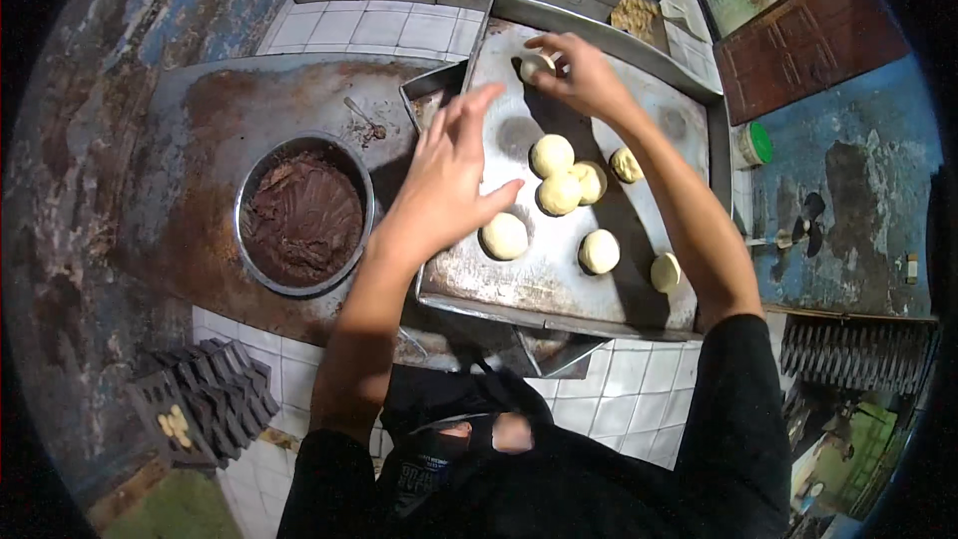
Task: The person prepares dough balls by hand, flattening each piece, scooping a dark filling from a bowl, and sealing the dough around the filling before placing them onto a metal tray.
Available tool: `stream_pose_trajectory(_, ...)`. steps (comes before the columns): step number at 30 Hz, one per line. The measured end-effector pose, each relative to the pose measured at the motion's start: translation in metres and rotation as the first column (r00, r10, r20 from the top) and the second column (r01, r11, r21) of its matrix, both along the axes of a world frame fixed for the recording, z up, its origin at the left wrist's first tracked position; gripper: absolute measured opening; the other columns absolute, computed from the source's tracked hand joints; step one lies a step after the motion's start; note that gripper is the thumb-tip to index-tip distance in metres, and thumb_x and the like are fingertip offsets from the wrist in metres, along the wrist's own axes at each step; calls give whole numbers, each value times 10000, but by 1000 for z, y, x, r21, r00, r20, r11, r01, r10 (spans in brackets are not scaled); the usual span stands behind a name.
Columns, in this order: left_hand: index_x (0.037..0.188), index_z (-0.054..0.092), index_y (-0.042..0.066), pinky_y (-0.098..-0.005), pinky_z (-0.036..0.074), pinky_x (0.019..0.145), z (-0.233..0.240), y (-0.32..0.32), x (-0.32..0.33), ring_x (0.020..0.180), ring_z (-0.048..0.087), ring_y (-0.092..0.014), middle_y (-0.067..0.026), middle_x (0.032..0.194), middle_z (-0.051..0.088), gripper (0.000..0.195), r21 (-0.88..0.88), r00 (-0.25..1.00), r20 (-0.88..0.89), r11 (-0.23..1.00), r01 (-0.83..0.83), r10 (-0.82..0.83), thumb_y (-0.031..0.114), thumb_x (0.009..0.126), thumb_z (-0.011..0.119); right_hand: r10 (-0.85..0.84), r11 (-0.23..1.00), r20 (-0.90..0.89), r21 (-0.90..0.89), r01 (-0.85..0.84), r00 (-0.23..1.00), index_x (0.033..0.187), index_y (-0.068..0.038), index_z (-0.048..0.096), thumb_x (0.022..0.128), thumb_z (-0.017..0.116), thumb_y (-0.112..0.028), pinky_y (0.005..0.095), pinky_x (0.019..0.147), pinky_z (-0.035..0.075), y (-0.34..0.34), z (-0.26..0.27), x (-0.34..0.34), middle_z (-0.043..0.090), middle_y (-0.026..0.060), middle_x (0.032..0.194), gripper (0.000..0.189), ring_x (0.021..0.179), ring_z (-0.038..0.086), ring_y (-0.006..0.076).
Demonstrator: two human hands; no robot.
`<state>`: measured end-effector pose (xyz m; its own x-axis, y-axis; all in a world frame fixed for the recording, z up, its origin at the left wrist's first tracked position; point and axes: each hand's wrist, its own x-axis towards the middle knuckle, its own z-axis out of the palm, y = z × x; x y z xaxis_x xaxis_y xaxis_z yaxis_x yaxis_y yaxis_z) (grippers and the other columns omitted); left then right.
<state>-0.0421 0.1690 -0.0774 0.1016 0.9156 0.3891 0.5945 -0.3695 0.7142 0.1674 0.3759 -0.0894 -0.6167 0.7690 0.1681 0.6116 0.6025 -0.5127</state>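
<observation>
My right hand (580,76) is at the far end of a metal tray (471,286), its thumb and fingers around a small pale dough ball (536,69). Over the tray's left side hovers my left hand (449,180), fingers spread and nothing in it. Below its thumb sits a round dough ball (504,236). Mid-tray, three dough balls (554,157) touch one another. Under my right forearm lies a creased dough piece (626,165). Nearer me are a single dough ball (599,251) and a flatter dough piece (665,272).
Left of the tray, a round metal bowl (363,165) holds dark brown paste (303,217) on a worn table (202,195). A smeared spoon (363,115) lies beyond it. A green-lidded tub (757,144) stands right. Stacked dark metal molds (213,397) sit lower left.
</observation>
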Motion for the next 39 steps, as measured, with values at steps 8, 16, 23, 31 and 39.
stream_pose_trajectory(8, 1554, 347, 80, -513, 342, 1183, -16, -10, 2, 1415, 462, -416, -199, 1533, 477, 893, 64, 992, -129, 998, -2, 10, 175, 800, 817, 82, 834, 482, 447, -325, 872, 1540, 157, 367, 1076, 428, -603, 478, 1300, 222, 8, -59, -31, 306, 351, 1647, 892, 1573, 252, 448)
stream_pose_trajectory(16, 1550, 356, 86, -500, 365, 1156, -15, -12, 0, 1403, 484, -412, -194, 1514, 502, 853, 64, 984, -173, 998, -24, 34, 196, 828, 798, 170, 957, -60, -228, -180, 984, 1537, -15, 495, 1067, 586, -429, 384, 1183, 400, 33, 6, 15, 517, 198, 1564, 633, 1426, 514, 321)
stream_pose_trajectory(23, 1497, 441, 79, -486, 400, 1108, -11, -7, 4, 1346, 524, -400, -197, 1443, 555, 753, 54, 993, -116, 998, -26, 32, 186, 834, 781, 137, 991, 607, -92, -102, 782, 1165, -38, 754, 785, 812, -201, 482, 890, 574, -83, 64, 117, 727, 201, 1074, 418, 1005, 711, 398)
stream_pose_trajectory(31, 1469, 483, 11, -441, 418, 1147, 4, -29, 5, 1350, 557, -307, -173, 1459, 581, 525, -185, 916, 402, 978, 99, -17, 160, 1007, 684, -65, 849, 186, -506, 152, 980, 1098, 1, 713, 848, 733, -132, 365, 846, 577, -127, 83, 128, 765, 96, 993, 283, 894, 739, 207)
stream_pose_trajectory(39, 820, 529, 95, -234, 398, 622, 18, -85, -13, 698, 499, -54, 26, 761, 533, 445, -243, 359, 918, 953, 181, 166, 374, 1160, 460, -436, 799, -535, -601, 38, 724, 1190, 56, 673, 917, 774, -80, 291, 932, 564, -303, 70, -76, 710, 71, 1114, 322, 1022, 692, 134)
